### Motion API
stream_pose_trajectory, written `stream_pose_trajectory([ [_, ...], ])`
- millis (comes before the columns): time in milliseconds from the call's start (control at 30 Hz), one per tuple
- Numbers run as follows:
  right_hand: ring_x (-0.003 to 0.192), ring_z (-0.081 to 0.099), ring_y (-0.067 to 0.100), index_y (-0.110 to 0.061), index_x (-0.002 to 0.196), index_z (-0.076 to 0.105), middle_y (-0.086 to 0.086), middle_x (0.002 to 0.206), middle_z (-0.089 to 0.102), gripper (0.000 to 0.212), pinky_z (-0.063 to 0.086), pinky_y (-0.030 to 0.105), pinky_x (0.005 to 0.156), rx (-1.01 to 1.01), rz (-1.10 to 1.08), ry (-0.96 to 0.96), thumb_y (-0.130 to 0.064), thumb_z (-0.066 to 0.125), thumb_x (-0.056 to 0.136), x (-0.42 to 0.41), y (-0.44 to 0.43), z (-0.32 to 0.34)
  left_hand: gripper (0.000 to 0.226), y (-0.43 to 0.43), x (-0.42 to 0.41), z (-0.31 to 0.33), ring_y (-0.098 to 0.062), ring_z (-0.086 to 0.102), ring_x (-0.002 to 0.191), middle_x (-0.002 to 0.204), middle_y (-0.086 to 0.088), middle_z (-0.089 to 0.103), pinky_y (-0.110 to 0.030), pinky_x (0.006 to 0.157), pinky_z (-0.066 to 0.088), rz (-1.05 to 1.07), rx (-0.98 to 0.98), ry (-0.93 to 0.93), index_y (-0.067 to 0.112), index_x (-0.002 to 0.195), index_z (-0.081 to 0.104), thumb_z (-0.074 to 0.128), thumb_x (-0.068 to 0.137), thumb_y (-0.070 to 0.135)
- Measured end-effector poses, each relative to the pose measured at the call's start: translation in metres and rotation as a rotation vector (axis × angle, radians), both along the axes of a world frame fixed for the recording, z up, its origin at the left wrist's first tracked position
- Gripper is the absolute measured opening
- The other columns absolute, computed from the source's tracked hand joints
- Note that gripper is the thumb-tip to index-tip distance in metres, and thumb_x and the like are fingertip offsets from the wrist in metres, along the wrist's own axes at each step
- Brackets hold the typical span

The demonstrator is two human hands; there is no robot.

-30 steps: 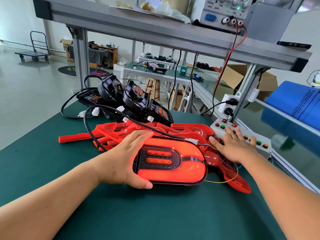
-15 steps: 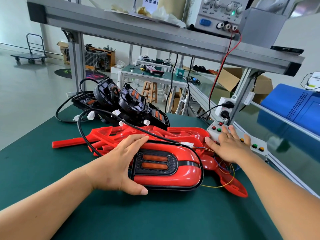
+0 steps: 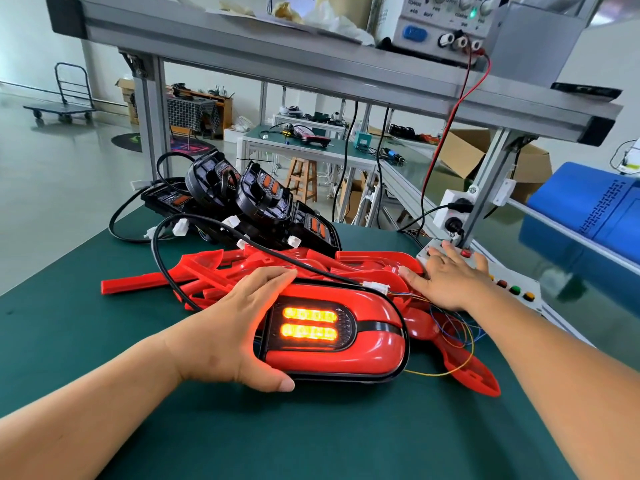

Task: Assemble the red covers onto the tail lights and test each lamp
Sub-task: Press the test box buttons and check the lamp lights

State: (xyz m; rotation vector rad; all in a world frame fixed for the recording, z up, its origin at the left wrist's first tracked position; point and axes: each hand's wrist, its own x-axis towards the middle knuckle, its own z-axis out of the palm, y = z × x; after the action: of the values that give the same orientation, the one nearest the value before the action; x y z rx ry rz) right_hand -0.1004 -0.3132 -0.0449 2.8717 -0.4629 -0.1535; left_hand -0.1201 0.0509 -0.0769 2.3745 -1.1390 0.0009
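Now, tail light (image 3: 346, 355): lies flat mid-desk on the green desk (image 3: 311, 438), red cover fitted, its two amber bars lit.
Left hand (image 3: 235, 334): clasps the tail light's 9 o'clock end, thumb along the near edge, fingers curved over the far edge.
Right hand (image 3: 450, 282): spread flat, fingers straight, on the button box (image 3: 512, 289) at 3 o'clock; which button it touches cannot be told.
Red covers (image 3: 207, 271): loose heap just behind the tail light toward 12 o'clock, one piece reaching out at 4 o'clock.
Black housings (image 3: 263, 199): uncovered, with cables, piled at 11 o'clock behind the heap.
Power supply (image 3: 440, 22): on the shelf at 1 o'clock, green indicator on, red lead hanging down.
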Motion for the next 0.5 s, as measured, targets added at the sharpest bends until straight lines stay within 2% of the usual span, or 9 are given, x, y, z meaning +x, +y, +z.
stream_pose_trajectory([
  [167, 0.150, -0.010, 0.012, -0.018, 0.156, 0.007, -0.005, 0.165, 0.002, 0.129, 0.000, 0.053, 0.117, -0.029, -0.007, -0.001, -0.092, -0.017, 0.054, 0.0013, -0.0004, -0.0027, 0.132, -0.0005, -0.0001, 0.0005, 0.025, -0.007, 0.129, 0.136, 0.046, -0.011, 0.008, 0.098, -0.001, -0.007, -0.005, -0.013, 0.042, 0.148, -0.009, 0.067, 0.048, 0.083],
  [367, 0.150, -0.011, 0.012, -0.019, 0.157, 0.006, -0.004, 0.165, 0.001, 0.122, -0.003, 0.052, 0.117, -0.023, -0.008, -0.011, -0.091, -0.014, 0.059, 0.0003, -0.0014, -0.0044, 0.135, -0.0005, 0.0015, -0.0012, 0.018, -0.003, 0.135, 0.141, 0.041, -0.007, 0.006, 0.100, 0.001, 0.012, 0.004, -0.027, 0.036, 0.151, -0.005, 0.068, 0.048, 0.082],
  [500, 0.150, -0.011, 0.012, -0.020, 0.157, 0.008, -0.004, 0.165, 0.002, 0.125, -0.002, 0.053, 0.117, -0.011, -0.003, -0.024, -0.091, -0.015, 0.057, -0.0005, -0.0005, -0.0051, 0.132, 0.0001, 0.0008, -0.0012, 0.023, -0.009, 0.131, 0.137, 0.046, -0.014, 0.008, 0.097, -0.002, 0.008, 0.011, -0.024, 0.049, 0.143, -0.017, 0.066, 0.047, 0.085],
])
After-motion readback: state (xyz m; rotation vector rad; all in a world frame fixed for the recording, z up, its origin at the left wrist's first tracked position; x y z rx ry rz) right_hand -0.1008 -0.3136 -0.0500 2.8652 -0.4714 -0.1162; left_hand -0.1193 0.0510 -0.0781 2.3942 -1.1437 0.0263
